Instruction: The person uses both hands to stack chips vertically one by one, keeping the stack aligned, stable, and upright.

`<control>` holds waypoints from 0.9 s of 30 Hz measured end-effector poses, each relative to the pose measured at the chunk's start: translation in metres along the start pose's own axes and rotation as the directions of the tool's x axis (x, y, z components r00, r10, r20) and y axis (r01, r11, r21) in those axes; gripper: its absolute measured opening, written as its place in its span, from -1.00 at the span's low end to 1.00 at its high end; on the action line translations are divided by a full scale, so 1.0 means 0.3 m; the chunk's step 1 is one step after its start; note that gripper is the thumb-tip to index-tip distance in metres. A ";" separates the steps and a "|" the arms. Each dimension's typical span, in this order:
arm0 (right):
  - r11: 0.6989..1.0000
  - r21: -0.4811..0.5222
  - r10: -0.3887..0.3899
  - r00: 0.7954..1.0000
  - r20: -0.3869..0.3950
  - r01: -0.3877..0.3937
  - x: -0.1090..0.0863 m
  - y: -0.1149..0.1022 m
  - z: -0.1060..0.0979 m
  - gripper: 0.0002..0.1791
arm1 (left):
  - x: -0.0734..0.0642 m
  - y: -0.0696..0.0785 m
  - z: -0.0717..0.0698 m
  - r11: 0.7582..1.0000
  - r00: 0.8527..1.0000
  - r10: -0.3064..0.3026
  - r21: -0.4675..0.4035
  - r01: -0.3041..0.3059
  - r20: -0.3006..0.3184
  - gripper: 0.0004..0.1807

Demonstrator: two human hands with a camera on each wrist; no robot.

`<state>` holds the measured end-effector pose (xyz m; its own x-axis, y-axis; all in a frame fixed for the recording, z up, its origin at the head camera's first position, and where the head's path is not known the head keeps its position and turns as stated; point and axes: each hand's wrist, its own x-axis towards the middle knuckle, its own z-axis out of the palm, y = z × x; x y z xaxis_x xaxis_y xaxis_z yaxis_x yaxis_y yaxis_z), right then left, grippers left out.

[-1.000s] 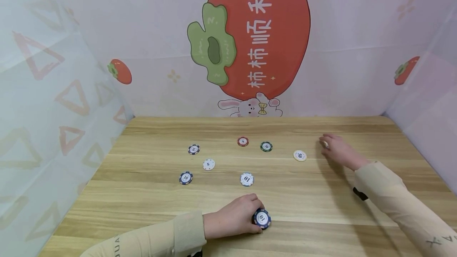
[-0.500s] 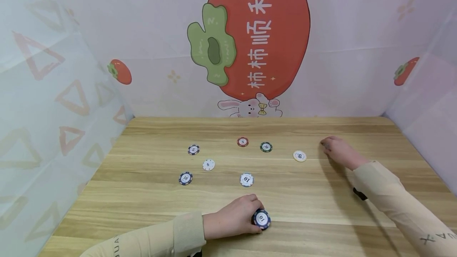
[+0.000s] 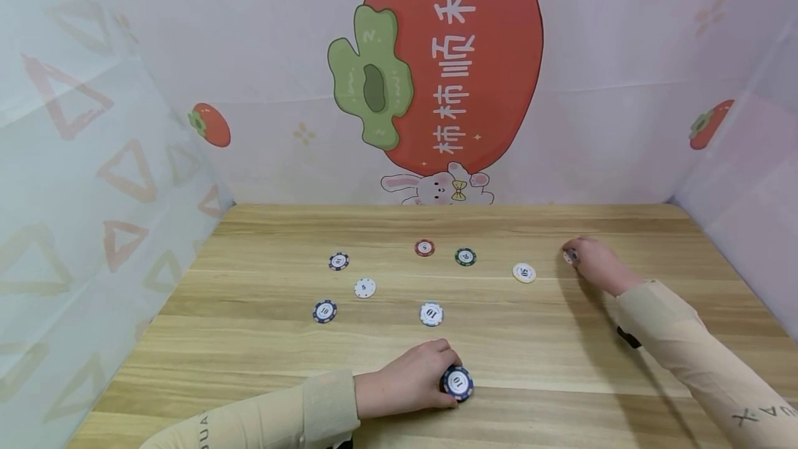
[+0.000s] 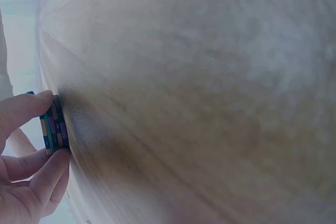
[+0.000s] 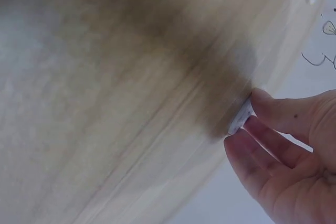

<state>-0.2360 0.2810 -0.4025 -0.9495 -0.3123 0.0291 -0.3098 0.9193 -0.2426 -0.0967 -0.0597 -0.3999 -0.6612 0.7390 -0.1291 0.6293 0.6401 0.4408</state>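
In the head view my left hand grips a short stack of poker chips near the front middle of the table. A blue chip marked 10 tops it. The left wrist view shows the stack's striped edges between thumb and fingers, low against the tabletop. At the back right, my right hand pinches a single pale poker chip. Seen from the right wrist, this chip is edge-on at the table surface, thumb on one side and fingertips on the other. Its face marking is too small to read.
Loose chips lie flat on the wooden table: a pale 50 chip, a green chip, a red chip, a white 10 chip, another white chip and two blue chips. Printed curtains enclose the back and sides.
My right hand has shifted slightly right and down in the head view; its fingers covered the pale chip half a second ago, and more of it shows now. The left hand stays on the stack.
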 end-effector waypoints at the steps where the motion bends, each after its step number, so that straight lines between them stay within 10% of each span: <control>1: 1.000 0.003 0.002 1.000 0.003 -0.002 0.001 0.001 -0.002 -0.71 | 0.000 0.000 0.000 1.000 1.000 0.000 0.000 0.000 0.000 -0.60; 15: 0.996 0.069 0.054 0.996 0.068 -0.059 0.013 0.006 -0.025 -0.68 | -0.001 -0.002 -0.001 1.000 1.000 0.017 0.015 -0.017 -0.010 -0.60; 27: 0.996 0.008 -0.090 0.977 -0.193 0.093 -0.028 -0.018 -0.015 -0.80 | 0.001 -0.005 0.003 1.000 1.000 0.022 0.016 -0.022 -0.011 -0.60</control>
<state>-0.2266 0.2798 -0.3970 -0.9093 -0.3415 0.2378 -0.3965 0.8844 -0.2462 -0.0975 -0.0602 -0.4013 -0.6520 0.7503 -0.1093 0.6500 0.6274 0.4288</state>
